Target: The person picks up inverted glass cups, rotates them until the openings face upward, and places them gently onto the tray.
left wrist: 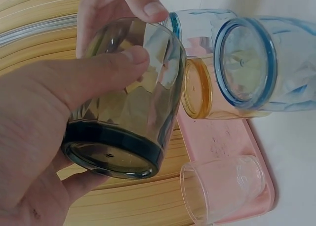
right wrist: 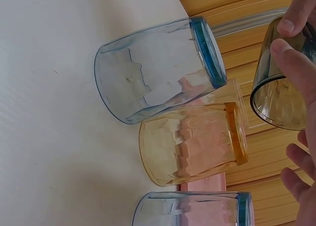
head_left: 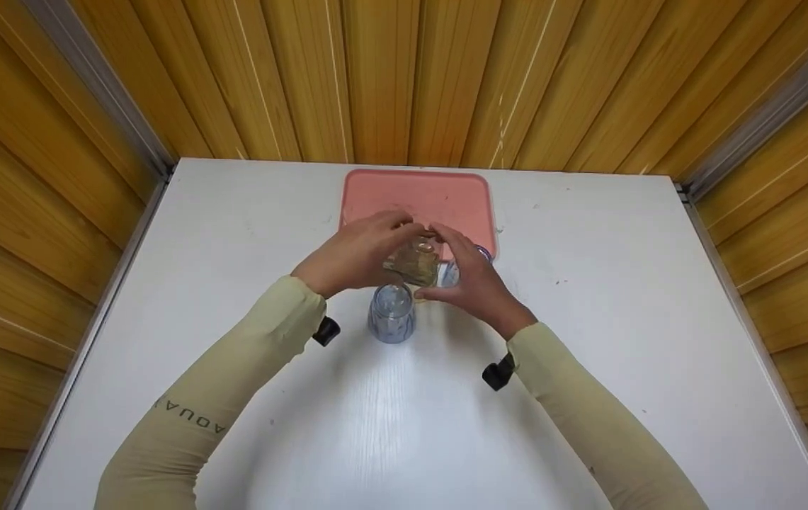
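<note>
A smoky brown glass (left wrist: 133, 102) is tilted between my hands, above the other glasses. My left hand (head_left: 368, 251) grips it, thumb across its faceted side and fingers behind its thick base. The right hand (head_left: 474, 280) curves loosely around the other side; its thumb is right at the glass, while its lower fingers (right wrist: 298, 159) stand apart from the rim. Just below, an upside-down blue glass (head_left: 391, 315) stands on the table. An upside-down amber glass (right wrist: 192, 144) is beside it, largely hidden by the hands in the head view. Another blue glass (right wrist: 195, 211) follows in that row.
A pink tray (head_left: 418, 191) lies at the table's back edge, behind the glasses. Over it, the left wrist view shows a clear glass (left wrist: 224, 186). Wood-panelled walls (head_left: 382, 78) surround the white table (head_left: 588, 283) at the back and both sides.
</note>
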Motion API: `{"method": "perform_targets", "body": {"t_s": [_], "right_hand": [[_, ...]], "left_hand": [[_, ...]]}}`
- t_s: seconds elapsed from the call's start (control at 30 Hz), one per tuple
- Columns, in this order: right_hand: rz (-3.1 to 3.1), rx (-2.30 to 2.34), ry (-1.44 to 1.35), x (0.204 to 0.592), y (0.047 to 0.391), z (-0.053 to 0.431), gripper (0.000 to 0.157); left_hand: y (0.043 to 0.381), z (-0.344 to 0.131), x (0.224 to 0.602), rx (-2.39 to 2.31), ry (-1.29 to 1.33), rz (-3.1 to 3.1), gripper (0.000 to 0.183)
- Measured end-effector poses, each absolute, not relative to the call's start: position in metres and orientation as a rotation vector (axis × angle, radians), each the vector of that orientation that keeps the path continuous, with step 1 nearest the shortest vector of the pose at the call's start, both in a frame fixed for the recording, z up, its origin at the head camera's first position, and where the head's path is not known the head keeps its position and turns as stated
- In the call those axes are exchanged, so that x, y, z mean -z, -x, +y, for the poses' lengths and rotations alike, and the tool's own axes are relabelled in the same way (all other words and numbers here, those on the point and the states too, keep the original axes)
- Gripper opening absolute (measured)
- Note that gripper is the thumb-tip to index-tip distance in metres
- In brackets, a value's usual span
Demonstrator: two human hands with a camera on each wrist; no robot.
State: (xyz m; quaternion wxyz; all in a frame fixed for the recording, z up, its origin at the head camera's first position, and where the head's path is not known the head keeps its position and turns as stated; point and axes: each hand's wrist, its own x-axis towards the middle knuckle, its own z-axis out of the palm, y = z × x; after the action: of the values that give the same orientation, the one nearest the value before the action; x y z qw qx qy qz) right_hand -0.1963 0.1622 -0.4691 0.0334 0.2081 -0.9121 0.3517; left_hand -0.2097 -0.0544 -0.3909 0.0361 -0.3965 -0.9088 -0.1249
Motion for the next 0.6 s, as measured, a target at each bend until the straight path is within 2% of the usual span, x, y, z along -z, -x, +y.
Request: {"method": "perform_targets", "body": {"t_s": [0.13,0.6], "right_hand": [[-2.792,-1.158,-0.651,0.4679,0.1970,0.1651,0.101],[-2.762,-1.265,-0.631,0.4661,0.1996,0.1693,0.087]], "left_hand": [[0.2098,-0.0557,0.3896,0.448,1.233,-2.782,0.080],[0.2113,-0.0585,0.3893,0.549,1.230,-2.772,0.079]]}}
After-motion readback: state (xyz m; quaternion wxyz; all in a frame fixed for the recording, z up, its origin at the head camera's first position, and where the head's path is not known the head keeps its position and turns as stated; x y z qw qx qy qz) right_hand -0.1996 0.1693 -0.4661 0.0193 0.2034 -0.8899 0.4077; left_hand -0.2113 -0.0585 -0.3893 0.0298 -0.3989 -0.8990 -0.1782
